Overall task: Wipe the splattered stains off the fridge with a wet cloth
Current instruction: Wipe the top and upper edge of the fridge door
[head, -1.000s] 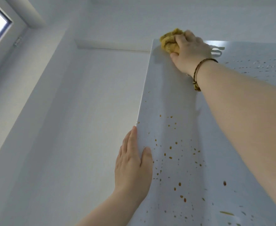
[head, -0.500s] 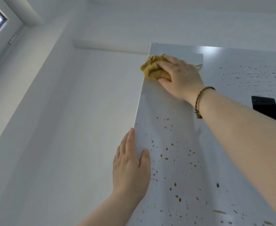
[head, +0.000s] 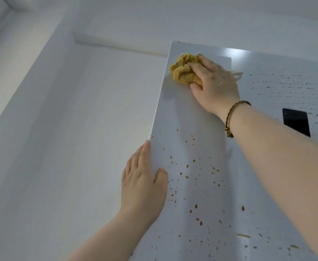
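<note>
I count one fridge (head: 182, 113), one yellow cloth (head: 182, 71), one bracelet (head: 229, 121) and one black panel (head: 296, 122). I have two hands here: my left hand (head: 143, 183) and my right hand (head: 212, 85). The brown stains (head: 195, 206) run to dozens, too many to number exactly.

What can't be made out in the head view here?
- Head view: white fridge door beneath the crumpled yellow cloth, covered by it and the right hand; stains there unknown.
- Head view: black rectangular panel, lower part behind the right forearm.
- Head view: brown splatter stains continue past the bottom edge; extent unknown.
- Cloth wetness: not visible.
</note>
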